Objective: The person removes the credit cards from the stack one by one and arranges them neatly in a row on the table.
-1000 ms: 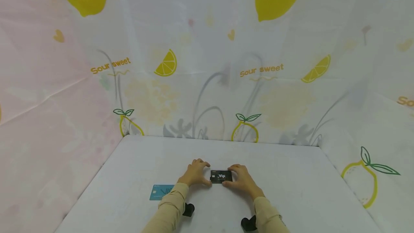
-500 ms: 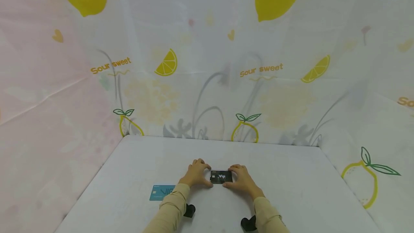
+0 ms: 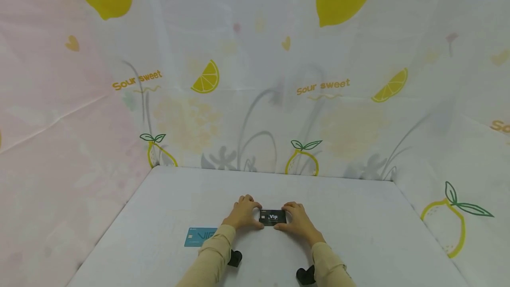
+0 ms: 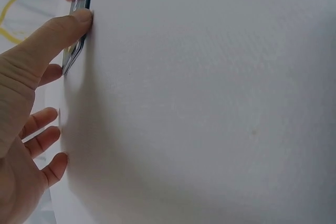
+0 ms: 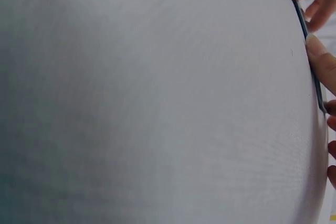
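Head view, and closest in come two pale sleeves, left sleeve (image 3: pixel 207 256) and right sleeve (image 3: pixel 332 265), reaching forward, with a black piece (image 3: pixel 236 258) by the left forearm and another black piece (image 3: pixel 305 275) by the right. Just past them, off to the left, a blue card (image 3: pixel 198 237) lies flat on the white table (image 3: pixel 358 216), its right end hidden behind the left sleeve, no hand on it.

Farther up, the action: left hand (image 3: pixel 242 215) and right hand (image 3: pixel 298 223) face each other across a black card (image 3: pixel 272 217) marked Vip, low at the tabletop between them, long edges running left to right. Both pinch it by the ends, thumbs on the near edge, forefingers on the far side. The left wrist camera catches that hand's other three fingertips slightly apart, off the card. The card's edge looks thick there, perhaps more than one layer, but it's too blurred to be sure.

So, progress as I judge it: getting hold of the black card, done; letting it go, not yet; the blue card sits apart.

Beyond, the table runs back to a printed backdrop (image 3: pixel 255 56) of lemons and "Sour sweet".
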### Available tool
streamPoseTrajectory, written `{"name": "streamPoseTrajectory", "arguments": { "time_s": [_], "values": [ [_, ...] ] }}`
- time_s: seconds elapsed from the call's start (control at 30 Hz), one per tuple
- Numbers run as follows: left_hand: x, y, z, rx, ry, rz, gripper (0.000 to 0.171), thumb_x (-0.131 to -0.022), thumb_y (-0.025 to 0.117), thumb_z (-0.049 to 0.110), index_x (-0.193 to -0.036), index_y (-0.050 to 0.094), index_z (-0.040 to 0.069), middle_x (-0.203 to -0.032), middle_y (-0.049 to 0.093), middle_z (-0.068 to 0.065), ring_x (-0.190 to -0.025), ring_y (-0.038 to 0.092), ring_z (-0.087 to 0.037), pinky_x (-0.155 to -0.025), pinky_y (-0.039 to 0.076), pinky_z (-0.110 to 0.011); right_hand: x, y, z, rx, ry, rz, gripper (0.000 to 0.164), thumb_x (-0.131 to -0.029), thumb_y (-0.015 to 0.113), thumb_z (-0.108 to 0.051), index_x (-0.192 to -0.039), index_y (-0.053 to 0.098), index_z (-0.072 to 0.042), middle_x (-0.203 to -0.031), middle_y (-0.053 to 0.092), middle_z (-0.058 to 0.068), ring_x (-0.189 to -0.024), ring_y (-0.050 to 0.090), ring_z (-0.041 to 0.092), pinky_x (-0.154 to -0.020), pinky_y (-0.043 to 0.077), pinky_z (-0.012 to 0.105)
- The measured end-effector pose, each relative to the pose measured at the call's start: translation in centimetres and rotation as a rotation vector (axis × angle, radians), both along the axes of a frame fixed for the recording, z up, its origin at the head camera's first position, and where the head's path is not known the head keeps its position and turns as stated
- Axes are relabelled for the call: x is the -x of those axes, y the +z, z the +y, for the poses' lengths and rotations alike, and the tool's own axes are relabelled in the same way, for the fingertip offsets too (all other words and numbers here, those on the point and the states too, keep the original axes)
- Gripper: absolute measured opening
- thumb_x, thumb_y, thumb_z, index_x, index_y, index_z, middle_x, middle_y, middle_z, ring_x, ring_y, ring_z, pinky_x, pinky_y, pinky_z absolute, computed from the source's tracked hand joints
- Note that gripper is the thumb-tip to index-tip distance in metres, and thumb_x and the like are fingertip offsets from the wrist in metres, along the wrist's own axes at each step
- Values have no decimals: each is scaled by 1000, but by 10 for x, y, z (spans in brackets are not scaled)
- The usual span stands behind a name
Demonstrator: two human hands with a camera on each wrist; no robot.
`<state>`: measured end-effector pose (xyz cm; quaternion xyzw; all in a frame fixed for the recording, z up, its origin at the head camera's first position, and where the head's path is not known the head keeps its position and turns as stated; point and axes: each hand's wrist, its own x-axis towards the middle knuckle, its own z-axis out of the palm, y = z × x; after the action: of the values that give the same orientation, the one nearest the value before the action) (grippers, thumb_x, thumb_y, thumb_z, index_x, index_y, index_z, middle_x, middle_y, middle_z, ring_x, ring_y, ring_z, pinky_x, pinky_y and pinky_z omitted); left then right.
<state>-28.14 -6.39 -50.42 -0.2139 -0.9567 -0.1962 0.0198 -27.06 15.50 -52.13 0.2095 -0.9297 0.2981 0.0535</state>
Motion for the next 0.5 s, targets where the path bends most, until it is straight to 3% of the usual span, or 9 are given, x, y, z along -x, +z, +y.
{"name": "streamPoseTrajectory", "arguments": {
  "time_s": [0.5],
  "values": [
    [5,2,6,-11,-8,-35,48,-64,85,36,-102,69,12,-106,52,-11,-100,46,-29,-84,42,-49,-1,-1,0,0,-9,53,53,-68,83,-36,-102,63,-1,-110,58,14,-103,49,34,-90,41,49]
  ]
}}
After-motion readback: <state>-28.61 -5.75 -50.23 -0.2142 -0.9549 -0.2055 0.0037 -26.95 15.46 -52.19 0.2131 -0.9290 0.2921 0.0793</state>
